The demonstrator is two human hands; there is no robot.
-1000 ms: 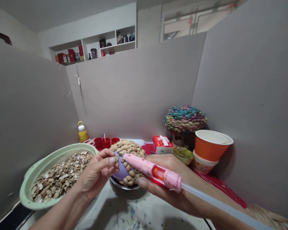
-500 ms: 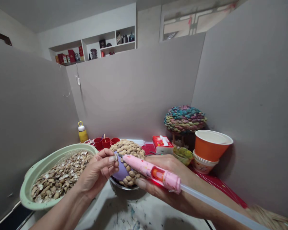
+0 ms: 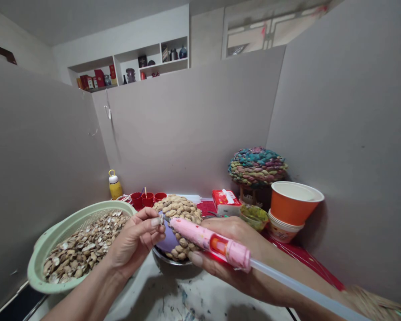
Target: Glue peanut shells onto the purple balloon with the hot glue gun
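Note:
Between thumb and fingers, my left hand [image 3: 138, 238] pinches a small peanut shell [image 3: 161, 219], pale side showing. My right hand [image 3: 227, 243] is wrapped round a pink glue gun [image 3: 200, 234] with a clear glue stick [image 3: 297, 283] running out of its back. The gun's nozzle meets or nearly meets the shell; I cannot tell which. Just behind both hands, a purple balloon [image 3: 167, 240] partly covered with peanut shells [image 3: 178, 207] rests in a metal bowl [image 3: 173, 261]. Some of the balloon is hidden by the gun and fingers.
A green colander [image 3: 36, 267] full of loose shells stands left. Behind are a yellow bottle [image 3: 115, 187], red cups [image 3: 148, 199] and a tissue pack [image 3: 226, 200]. To the right are a green bowl [image 3: 254, 217], stacked tubs [image 3: 290, 209] and a colourful shell-covered dome [image 3: 258, 166]. Grey partitions surround the table.
The glue gun has shifted very slightly to the left at the shell. My left hand keeps its pinch, and everything else looks the same.

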